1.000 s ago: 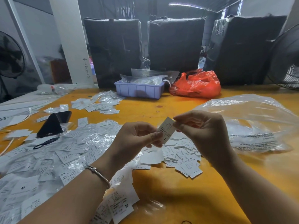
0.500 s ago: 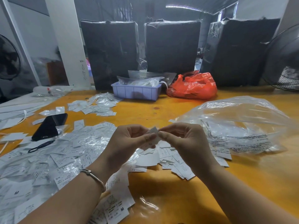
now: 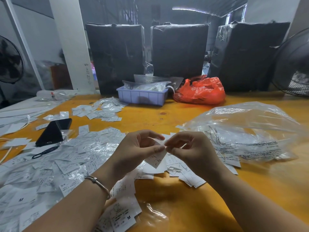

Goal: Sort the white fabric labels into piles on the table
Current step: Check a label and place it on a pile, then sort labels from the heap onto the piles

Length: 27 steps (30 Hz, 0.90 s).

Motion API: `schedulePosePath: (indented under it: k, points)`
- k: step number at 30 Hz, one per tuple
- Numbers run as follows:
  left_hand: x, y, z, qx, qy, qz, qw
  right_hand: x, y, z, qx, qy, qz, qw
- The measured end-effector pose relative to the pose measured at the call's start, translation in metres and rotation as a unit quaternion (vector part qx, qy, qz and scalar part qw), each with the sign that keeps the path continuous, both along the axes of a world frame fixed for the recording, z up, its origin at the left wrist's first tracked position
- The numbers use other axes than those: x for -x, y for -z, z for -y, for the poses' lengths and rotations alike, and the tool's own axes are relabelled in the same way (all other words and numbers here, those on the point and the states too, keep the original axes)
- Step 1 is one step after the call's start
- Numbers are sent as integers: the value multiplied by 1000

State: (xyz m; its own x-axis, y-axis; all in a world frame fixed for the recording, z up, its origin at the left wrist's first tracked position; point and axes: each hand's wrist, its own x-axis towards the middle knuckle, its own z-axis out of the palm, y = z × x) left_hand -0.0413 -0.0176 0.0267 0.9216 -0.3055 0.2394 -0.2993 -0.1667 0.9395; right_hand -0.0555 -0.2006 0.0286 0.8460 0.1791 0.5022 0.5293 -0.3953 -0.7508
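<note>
I see both hands meeting above the orange table (image 3: 167, 206), left hand (image 3: 133, 153) and right hand (image 3: 190, 151) each pinching one white label (image 3: 156, 159) over the scattered pile (image 3: 182, 171).

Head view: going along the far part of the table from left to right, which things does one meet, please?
Black phone → pile of labels → blue tray → red bag → fan.
</note>
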Motion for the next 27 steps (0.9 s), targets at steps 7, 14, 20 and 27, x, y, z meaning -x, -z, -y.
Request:
schedulePosePath:
  k: [7, 14, 20, 27]
  points:
    - [0, -1, -1, -23, -26, 36, 999, -2, -2, 3, 4, 23, 27, 999]
    - [-10, -3, -16, -112, -178, 68, 975, -20, -5, 39, 224, 283, 21, 932]
    - [-11, -2, -25, -261, -241, 43, 934, -36, -4, 78, 296, 469, -75, 829]
    - [-13, 4, -23, -351, -230, 50, 906, -45, 16, 95, 374, 430, -169, 804]
